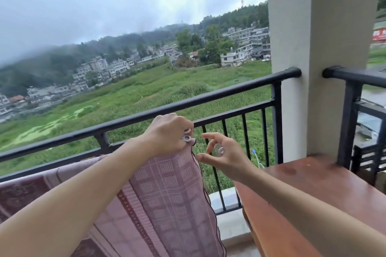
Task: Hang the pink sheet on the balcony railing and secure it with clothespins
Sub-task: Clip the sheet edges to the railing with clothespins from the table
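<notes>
The pink patterned sheet (167, 183) hangs over the black balcony railing (219, 94), its right edge falling straight down near the middle of the view. My left hand (169, 131) grips the sheet's top right corner at the rail, with a clear clothespin (187, 136) pinched in its fingers. Just to the right, my right hand (223, 158) holds another clear clothespin (219, 149) against the palm, thumb and forefinger spread toward the sheet's edge.
A reddish-brown wooden table (313, 190) stands close on the right. A white pillar (313, 58) ends this railing section, and a second railing (355, 81) continues beyond it. Green fields and a hillside town lie below.
</notes>
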Tool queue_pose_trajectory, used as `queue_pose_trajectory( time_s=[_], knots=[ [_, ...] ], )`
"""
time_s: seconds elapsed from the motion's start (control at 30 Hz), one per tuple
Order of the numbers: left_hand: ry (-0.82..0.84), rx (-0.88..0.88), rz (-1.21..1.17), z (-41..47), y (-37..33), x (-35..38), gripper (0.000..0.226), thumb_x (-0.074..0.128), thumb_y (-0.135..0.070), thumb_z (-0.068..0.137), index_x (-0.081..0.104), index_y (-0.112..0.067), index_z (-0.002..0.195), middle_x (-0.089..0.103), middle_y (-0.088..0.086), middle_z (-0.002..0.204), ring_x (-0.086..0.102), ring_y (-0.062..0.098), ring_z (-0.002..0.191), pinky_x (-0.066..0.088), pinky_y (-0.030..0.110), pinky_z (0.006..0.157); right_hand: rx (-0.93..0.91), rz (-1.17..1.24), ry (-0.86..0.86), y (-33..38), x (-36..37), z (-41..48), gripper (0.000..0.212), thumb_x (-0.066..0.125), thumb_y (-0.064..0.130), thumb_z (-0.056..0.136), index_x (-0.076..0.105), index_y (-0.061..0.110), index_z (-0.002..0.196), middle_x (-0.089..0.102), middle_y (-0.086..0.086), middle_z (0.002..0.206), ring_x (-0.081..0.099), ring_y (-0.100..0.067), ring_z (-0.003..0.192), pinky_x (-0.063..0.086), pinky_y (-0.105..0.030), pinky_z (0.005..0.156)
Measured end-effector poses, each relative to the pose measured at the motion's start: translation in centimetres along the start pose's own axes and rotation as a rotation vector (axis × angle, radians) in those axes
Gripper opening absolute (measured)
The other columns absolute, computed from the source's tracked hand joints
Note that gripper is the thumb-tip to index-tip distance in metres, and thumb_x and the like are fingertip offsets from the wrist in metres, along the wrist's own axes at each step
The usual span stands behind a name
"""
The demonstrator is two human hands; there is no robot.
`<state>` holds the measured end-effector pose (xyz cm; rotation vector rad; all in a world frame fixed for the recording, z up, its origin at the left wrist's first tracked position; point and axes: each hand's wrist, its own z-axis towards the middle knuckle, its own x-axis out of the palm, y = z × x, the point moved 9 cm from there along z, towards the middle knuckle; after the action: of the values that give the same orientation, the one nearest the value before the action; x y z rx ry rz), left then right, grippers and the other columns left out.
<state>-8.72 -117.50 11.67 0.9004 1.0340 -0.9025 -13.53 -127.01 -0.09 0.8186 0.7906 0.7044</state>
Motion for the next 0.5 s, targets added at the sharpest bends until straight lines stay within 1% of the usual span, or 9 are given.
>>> queue_pose_trajectory(
  time_s=[0.03, 0.07, 0.1, 0.17, 0.23, 0.3, 0.4, 0.47, 0.5],
  knots=[
    [-0.026, 0.017, -0.024, -0.3, -0.2, -0.2, 0.020, 0.065, -0.041, 0.082, 0.056, -0.028, 0.070, 0.051, -0.012, 0.059, 0.053, 0.015, 0.063, 0.032, 0.028, 0.055, -0.007, -0.071, 0.024, 0.0, 0.7, 0.2, 0.092, 0.070, 0.076, 0.059, 0.045, 0.034, 0.137, 0.064, 0.013, 0.107, 0.056, 0.012, 0.071, 0.044, -0.008, 0.061],
    [-0.057, 0.031, -0.045, -0.5, -0.4, -0.4, 0.019, 0.065, -0.039, 0.082, 0.054, -0.029, 0.070, 0.051, -0.011, 0.058, 0.052, 0.016, 0.061, 0.032, 0.028, 0.056, 0.010, -0.110, 0.066, -0.2, 1.7, 0.4, 0.101, 0.071, 0.077, 0.056, 0.041, 0.034, 0.141, 0.062, 0.014, 0.121, 0.059, 0.009, 0.089, 0.048, -0.013, 0.075],
    [-0.088, 0.043, -0.062, -0.8, -0.5, -0.6, 0.020, 0.066, -0.036, 0.081, 0.053, -0.028, 0.069, 0.050, -0.010, 0.057, 0.050, 0.016, 0.059, 0.031, 0.028, 0.055, 0.045, -0.093, 0.127, -0.6, 3.0, 0.4, 0.104, 0.074, 0.075, 0.054, 0.040, 0.032, 0.143, 0.059, 0.011, 0.130, 0.059, 0.001, 0.105, 0.050, -0.024, 0.089],
    [-0.141, 0.054, -0.083, -1.2, -0.5, -1.0, 0.020, 0.068, -0.033, 0.081, 0.054, -0.024, 0.070, 0.052, -0.008, 0.056, 0.049, 0.018, 0.055, 0.031, 0.028, 0.054, 0.096, 0.089, 0.261, -1.4, 5.7, -0.2, 0.085, 0.085, 0.055, 0.060, 0.053, 0.023, 0.133, 0.066, 0.001, 0.124, 0.063, -0.016, 0.110, 0.051, -0.043, 0.097],
    [-0.156, 0.070, -0.071, -1.4, -0.5, -1.2, 0.018, 0.068, -0.030, 0.082, 0.056, -0.021, 0.072, 0.055, -0.005, 0.057, 0.050, 0.020, 0.055, 0.033, 0.028, 0.053, 0.090, 0.237, 0.296, -2.1, 7.3, -0.8, 0.042, 0.085, 0.031, 0.071, 0.070, 0.013, 0.106, 0.074, -0.005, 0.099, 0.070, -0.020, 0.093, 0.056, -0.050, 0.086],
    [-0.124, 0.131, 0.022, -1.5, -1.1, -1.1, 0.012, 0.065, -0.021, 0.083, 0.056, -0.020, 0.075, 0.057, -0.004, 0.060, 0.053, 0.019, 0.057, 0.039, 0.029, 0.053, 0.080, 0.213, 0.220, -2.7, 7.1, -1.1, 0.017, 0.081, 0.028, 0.076, 0.074, 0.014, 0.084, 0.072, -0.001, 0.078, 0.064, -0.012, 0.074, 0.055, -0.044, 0.072],
    [-0.048, 0.296, 0.255, -2.0, -2.8, 0.0, 0.013, 0.055, -0.010, 0.086, 0.053, -0.020, 0.078, 0.059, -0.008, 0.069, 0.055, 0.014, 0.067, 0.046, 0.029, 0.056, 0.008, -0.061, 0.070, -3.0, 5.3, -1.4, 0.032, 0.074, 0.042, 0.076, 0.059, 0.016, 0.064, 0.055, 0.005, 0.059, 0.045, -0.009, 0.058, 0.044, -0.040, 0.055],
    [-0.026, 0.398, 0.353, -2.7, -3.7, 0.7, 0.009, 0.055, -0.024, 0.090, 0.053, -0.022, 0.082, 0.057, -0.010, 0.074, 0.049, 0.013, 0.071, 0.043, 0.027, 0.056, -0.053, -0.178, -0.024, -2.6, 3.9, -2.1, 0.034, 0.070, 0.045, 0.079, 0.050, 0.027, 0.059, 0.047, 0.011, 0.053, 0.037, -0.006, 0.052, 0.037, -0.037, 0.050],
    [-0.029, 0.438, 0.385, -3.1, -4.1, 1.1, 0.017, 0.055, -0.038, 0.091, 0.054, -0.022, 0.085, 0.058, -0.010, 0.076, 0.045, 0.012, 0.072, 0.042, 0.027, 0.057, -0.077, -0.205, -0.069, -2.6, 3.2, -2.5, 0.035, 0.070, 0.045, 0.081, 0.047, 0.033, 0.056, 0.045, 0.012, 0.051, 0.035, -0.006, 0.050, 0.033, -0.033, 0.048]
  ],
)
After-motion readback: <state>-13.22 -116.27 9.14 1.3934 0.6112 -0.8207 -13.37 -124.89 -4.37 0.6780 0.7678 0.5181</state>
